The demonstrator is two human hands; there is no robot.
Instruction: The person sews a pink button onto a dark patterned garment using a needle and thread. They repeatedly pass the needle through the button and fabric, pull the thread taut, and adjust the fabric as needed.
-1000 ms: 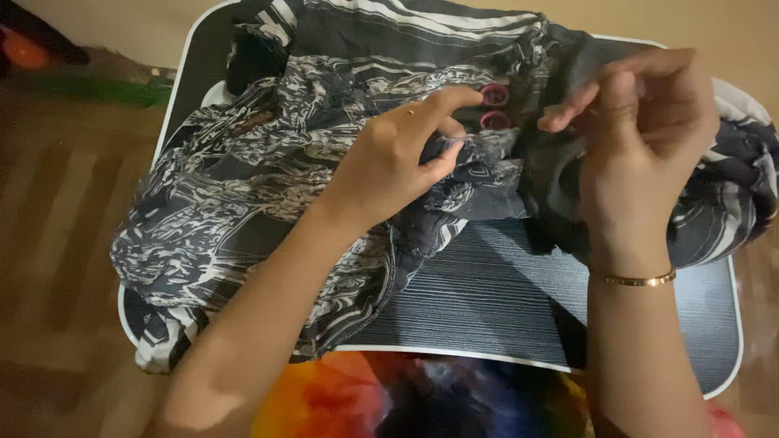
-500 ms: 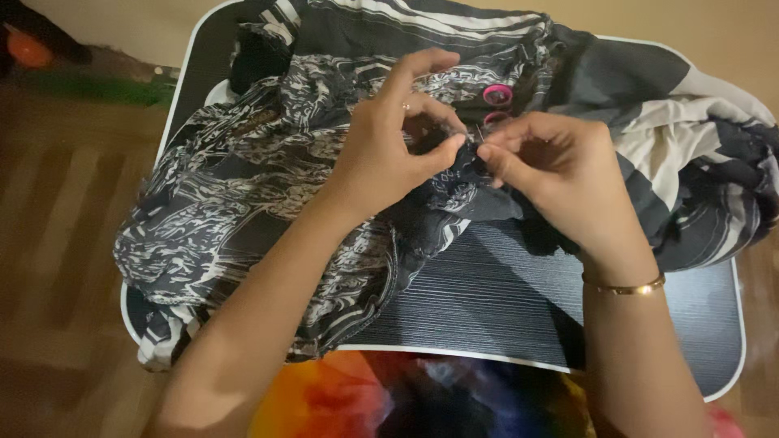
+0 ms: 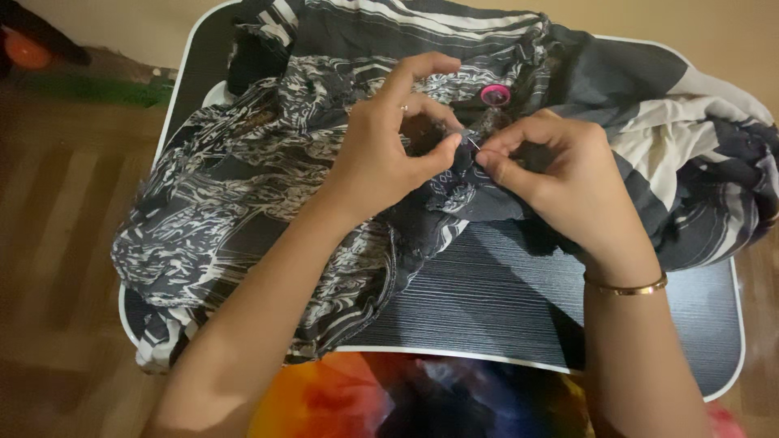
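Observation:
A dark grey garment with a white print lies bunched over a small table. My left hand pinches a fold of this fabric between thumb and middle finger, with the index finger raised. My right hand meets it from the right. Its thumb and forefinger are closed on a thin needle at the pinched fold. A pink thread spool rests on the cloth just beyond the fingertips. I wear a gold bangle on the right wrist.
The table has a dark striped top and a white rim; its near right part is bare. Wooden floor lies to the left. Bright multicoloured cloth sits below the table's near edge. An orange object is at the far left.
My right hand came down from a raised position at the right and now meets my left hand at the pinched fold. My left index finger has lifted. The cloth on the right has settled flatter.

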